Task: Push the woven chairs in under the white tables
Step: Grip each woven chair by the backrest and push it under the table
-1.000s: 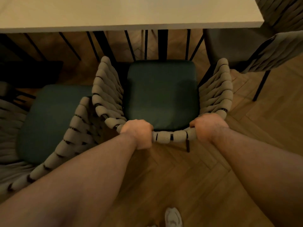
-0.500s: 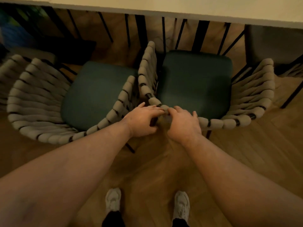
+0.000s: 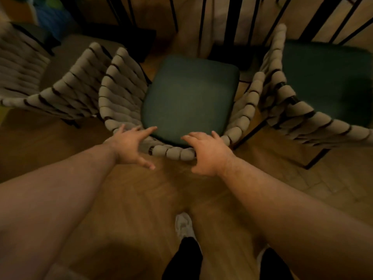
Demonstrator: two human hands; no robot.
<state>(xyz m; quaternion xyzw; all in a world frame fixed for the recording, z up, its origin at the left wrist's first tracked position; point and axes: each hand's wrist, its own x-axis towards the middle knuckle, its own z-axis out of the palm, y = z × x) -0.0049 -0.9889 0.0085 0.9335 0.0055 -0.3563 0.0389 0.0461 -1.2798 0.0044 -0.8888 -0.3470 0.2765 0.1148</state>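
Two bare hands reach for the curved back rail of the middle woven chair (image 3: 189, 98), which stands on the wooden floor (image 3: 141, 199) facing the black table legs (image 3: 230, 21). A second woven chair (image 3: 66, 85) stands just left of it and a third woven chair (image 3: 323, 81) just right. The left hand (image 3: 131, 146) is spread wide, holding nothing. The right hand (image 3: 207, 152) rests on the rail, fingers relaxed.

Dining area, home or café undetermined: matching woven chairs (image 3: 121, 91) with green seat cushions (image 3: 189, 98) stood side by side before black metal table legs (image 3: 231, 19) on parquet floor (image 3: 157, 190).
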